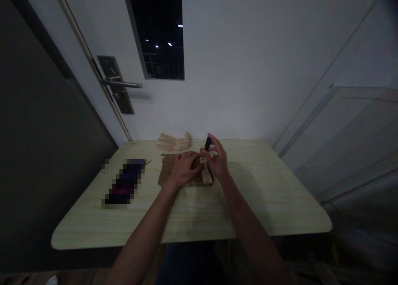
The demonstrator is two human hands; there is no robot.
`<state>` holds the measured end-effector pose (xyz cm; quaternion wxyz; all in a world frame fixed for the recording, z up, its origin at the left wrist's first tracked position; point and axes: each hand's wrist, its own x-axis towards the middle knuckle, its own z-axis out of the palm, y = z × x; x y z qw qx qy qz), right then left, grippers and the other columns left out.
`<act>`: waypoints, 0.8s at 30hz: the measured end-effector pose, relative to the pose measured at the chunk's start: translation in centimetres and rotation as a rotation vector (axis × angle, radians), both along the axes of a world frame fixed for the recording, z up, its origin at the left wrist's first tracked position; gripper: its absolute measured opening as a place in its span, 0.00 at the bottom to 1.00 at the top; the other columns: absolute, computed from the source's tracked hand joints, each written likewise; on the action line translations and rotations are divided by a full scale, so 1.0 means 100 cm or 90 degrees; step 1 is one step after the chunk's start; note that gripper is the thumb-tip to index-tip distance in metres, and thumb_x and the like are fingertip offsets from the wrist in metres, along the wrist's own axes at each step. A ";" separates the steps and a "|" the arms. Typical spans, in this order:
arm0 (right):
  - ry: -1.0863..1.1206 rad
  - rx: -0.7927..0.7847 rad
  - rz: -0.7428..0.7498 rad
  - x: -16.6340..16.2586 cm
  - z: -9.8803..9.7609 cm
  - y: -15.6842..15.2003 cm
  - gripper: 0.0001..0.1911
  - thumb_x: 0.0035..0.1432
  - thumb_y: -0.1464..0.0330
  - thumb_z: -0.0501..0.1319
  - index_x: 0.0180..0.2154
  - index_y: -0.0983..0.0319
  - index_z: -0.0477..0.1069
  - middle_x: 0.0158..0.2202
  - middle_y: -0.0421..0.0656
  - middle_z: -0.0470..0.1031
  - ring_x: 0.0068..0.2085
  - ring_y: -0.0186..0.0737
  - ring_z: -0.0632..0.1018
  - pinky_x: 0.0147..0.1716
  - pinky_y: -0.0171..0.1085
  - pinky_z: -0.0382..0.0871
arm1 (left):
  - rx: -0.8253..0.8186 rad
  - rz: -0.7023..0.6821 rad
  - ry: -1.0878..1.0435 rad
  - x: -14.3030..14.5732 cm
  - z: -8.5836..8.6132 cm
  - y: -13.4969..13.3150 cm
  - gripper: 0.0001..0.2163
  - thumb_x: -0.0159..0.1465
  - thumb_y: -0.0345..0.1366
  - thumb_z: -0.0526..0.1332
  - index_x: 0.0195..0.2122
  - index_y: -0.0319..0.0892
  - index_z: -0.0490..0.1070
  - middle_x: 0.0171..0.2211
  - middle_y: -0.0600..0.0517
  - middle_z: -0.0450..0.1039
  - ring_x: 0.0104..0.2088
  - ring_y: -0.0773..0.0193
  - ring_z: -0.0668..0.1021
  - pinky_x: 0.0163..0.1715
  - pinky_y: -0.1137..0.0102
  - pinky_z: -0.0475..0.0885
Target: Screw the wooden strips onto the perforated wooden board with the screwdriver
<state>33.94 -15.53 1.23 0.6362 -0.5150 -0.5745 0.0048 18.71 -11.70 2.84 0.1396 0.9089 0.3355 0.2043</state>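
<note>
My left hand point(184, 167) rests flat on a brown board point(166, 172) lying on the pale wooden table point(248, 202), its fingers against a light wooden piece point(205, 175) that stands on the board. My right hand point(217, 158) grips a small black tool point(207, 143), held upright over the top end of that wooden piece. A few small dark screws point(163, 155) lie just beyond the board's far left corner.
A bundle of curved pale wooden parts point(174, 142) lies at the table's far edge against the wall. A blurred dark object point(124, 183) sits on the left of the table. A door with a metal handle point(122, 84) stands at the left.
</note>
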 end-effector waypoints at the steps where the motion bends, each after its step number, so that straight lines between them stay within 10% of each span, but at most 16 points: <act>1: -0.008 -0.001 0.001 -0.001 0.000 0.000 0.27 0.60 0.63 0.62 0.60 0.51 0.63 0.54 0.45 0.73 0.32 0.33 0.75 0.27 0.32 0.72 | 0.003 0.000 -0.001 0.000 0.000 0.000 0.18 0.65 0.45 0.58 0.54 0.48 0.68 0.53 0.49 0.72 0.55 0.51 0.71 0.55 0.55 0.61; 24: 0.059 -0.058 0.113 0.000 0.006 -0.008 0.25 0.63 0.63 0.56 0.62 0.53 0.59 0.47 0.47 0.76 0.38 0.38 0.79 0.19 0.29 0.67 | 0.002 -0.004 -0.001 0.000 0.002 0.000 0.18 0.65 0.45 0.58 0.54 0.47 0.69 0.52 0.49 0.72 0.54 0.51 0.71 0.53 0.54 0.62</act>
